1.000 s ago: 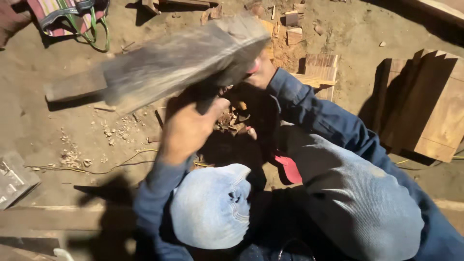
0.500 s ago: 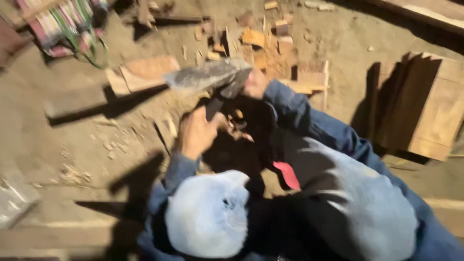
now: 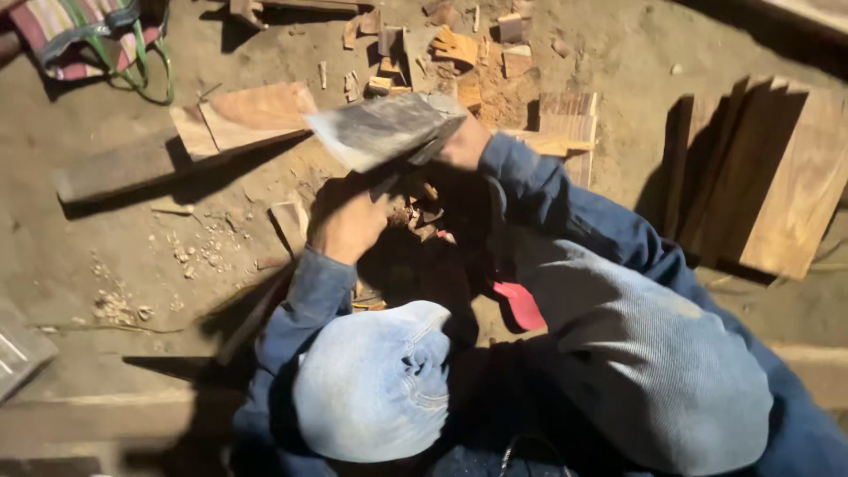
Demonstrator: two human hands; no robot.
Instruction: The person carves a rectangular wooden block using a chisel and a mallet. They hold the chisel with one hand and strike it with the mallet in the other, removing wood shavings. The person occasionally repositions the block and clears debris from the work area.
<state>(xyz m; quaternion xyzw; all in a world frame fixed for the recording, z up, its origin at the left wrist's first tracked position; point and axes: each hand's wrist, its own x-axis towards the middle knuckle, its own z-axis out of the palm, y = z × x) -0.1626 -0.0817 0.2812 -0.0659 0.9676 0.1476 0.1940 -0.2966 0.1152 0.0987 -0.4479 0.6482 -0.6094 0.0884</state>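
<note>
A dirt floor (image 3: 618,53) is lying under everything, strewn with offcuts (image 3: 442,49). The right hand (image 3: 464,141) is gripping one broad blade (image 3: 380,131) high, seemingly for chopping; the left hand (image 3: 346,228) is clenching something dark below, unclear what. Several boards (image 3: 777,177) are leaning together at right, too overlapped to count.

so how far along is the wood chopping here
Done: offcuts and chips litter the dirt, and cut boards lean at the right. In hand: the right hand holds a broad hatchet above a shadowed piece near the left hand. Left: a plank lies nearby.
</note>
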